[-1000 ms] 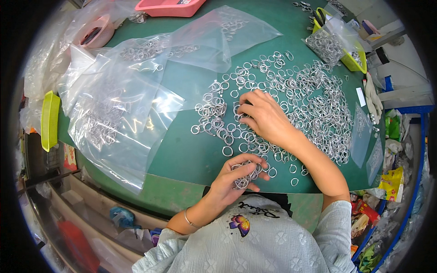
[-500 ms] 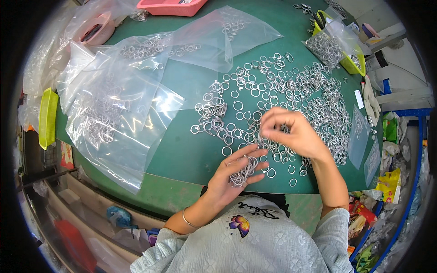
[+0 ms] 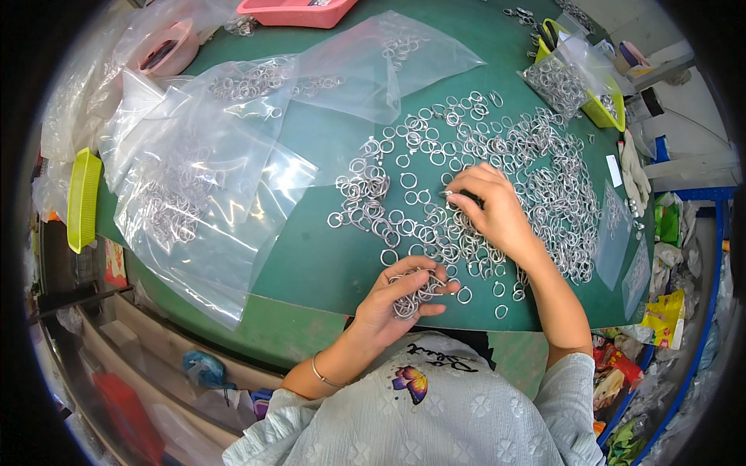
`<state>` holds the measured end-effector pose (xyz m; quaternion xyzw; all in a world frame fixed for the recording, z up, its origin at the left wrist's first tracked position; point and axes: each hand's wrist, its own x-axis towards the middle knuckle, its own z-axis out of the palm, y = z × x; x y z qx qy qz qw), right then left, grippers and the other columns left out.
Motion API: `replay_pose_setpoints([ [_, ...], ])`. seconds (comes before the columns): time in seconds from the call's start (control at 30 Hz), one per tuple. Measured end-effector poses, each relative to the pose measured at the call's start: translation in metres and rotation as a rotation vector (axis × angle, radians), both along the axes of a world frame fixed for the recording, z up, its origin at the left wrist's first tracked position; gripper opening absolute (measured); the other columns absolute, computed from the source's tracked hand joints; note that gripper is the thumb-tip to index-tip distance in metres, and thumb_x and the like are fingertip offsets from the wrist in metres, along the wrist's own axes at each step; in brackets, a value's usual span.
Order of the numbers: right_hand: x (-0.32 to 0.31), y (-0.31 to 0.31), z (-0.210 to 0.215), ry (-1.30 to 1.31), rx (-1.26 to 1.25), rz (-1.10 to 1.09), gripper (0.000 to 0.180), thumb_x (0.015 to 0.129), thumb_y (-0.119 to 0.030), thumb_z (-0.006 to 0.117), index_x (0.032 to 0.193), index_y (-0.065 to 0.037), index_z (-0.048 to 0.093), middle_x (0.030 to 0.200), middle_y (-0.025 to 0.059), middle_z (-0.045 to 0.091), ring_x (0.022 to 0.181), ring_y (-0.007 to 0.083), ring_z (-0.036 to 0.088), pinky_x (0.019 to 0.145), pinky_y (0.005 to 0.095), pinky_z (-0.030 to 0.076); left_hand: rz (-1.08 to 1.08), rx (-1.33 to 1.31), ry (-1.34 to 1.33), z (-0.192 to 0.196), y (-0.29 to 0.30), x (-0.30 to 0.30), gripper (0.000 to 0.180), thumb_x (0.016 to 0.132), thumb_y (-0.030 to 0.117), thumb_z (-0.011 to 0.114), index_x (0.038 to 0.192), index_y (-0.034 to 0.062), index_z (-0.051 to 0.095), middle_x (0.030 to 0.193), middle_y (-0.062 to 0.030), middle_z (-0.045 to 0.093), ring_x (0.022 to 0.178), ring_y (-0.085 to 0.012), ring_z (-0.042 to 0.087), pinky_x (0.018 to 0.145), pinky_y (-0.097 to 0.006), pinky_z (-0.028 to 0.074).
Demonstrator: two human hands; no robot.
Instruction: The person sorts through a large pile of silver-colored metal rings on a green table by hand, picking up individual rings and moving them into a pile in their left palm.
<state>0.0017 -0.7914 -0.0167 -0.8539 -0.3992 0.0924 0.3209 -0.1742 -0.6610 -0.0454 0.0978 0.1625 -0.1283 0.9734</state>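
Note:
A wide heap of silver metal rings (image 3: 556, 167) lies loose on the green table, thinning out toward the left. My left hand (image 3: 386, 301) is curled, palm up, around a clump of rings (image 3: 412, 295) just above the table's near edge. Over the middle of the heap, my right hand (image 3: 491, 208) bends down with thumb and forefinger pinched on a ring (image 3: 447, 193). Its other fingers fold under, out of sight.
Clear plastic bags (image 3: 233, 155) with rings inside cover the table's left half. A filled bag of rings (image 3: 556, 81) leans on a yellow-green basket (image 3: 604, 113) at the far right. Another yellow-green basket (image 3: 84, 202) stands left; a pink tray (image 3: 299, 11) sits at the back.
My right hand has moved up and away from the left hand, back over the heap. The fingers of my left hand have curled in more around their rings.

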Motion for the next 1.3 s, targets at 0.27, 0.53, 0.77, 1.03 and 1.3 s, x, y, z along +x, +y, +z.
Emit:
replay_pose_setpoints([
  [0.27,-0.004,0.004,0.014,0.044,-0.138,-0.087,0.016,0.08,-0.012,0.066,0.093,-0.001,0.065,0.083,0.0119,0.062,0.083,0.0285,0.056,0.075,0.0375,0.045,-0.034,0.054,0.015,0.004,0.002,-0.002,0.014,0.09,0.009,0.056,0.104,0.0068,0.059,0.103,-0.0105,0.058,0.098,-0.0247,0.063,0.051,-0.022,0.053],
  [0.53,-0.012,0.07,-0.005,-0.115,0.041,0.238,0.022,0.074,-0.014,0.071,0.093,-0.004,0.066,0.097,0.0055,0.06,0.096,0.0257,0.053,0.083,0.0399,0.042,-0.036,0.102,0.046,0.007,0.002,-0.008,0.013,0.09,0.01,0.057,0.103,0.0076,0.058,0.102,-0.0099,0.058,0.098,-0.0237,0.063,0.051,-0.022,0.051],
  [0.77,0.004,0.036,0.024,0.323,-0.022,0.012,0.017,0.081,-0.015,0.068,0.082,0.002,0.066,0.059,0.0059,0.055,0.051,0.01,0.046,0.049,0.0277,0.039,0.025,0.089,0.066,0.007,0.011,-0.01,0.013,0.09,0.01,0.058,0.102,0.0085,0.058,0.102,-0.009,0.057,0.096,-0.0228,0.062,0.05,-0.021,0.05],
  [1.03,0.018,0.0,0.012,0.609,0.092,-0.008,0.012,0.078,-0.007,0.071,0.088,-0.001,0.07,0.066,-0.0002,0.061,0.061,0.0048,0.049,0.055,0.0215,0.04,-0.01,0.099,0.048,0.009,0.007,-0.008,0.012,0.09,0.01,0.058,0.102,0.0087,0.058,0.102,-0.0084,0.057,0.097,-0.022,0.062,0.051,-0.02,0.05],
  [1.3,0.018,-0.009,0.007,0.261,-0.005,-0.231,0.008,0.08,-0.005,0.067,0.085,0.002,0.068,0.07,0.0031,0.065,0.062,0.0067,0.052,0.058,0.0249,0.044,-0.007,0.093,0.056,0.009,0.007,-0.007,0.016,0.089,0.01,0.058,0.105,0.0087,0.058,0.102,-0.0085,0.058,0.096,-0.0227,0.063,0.051,-0.021,0.049],
])
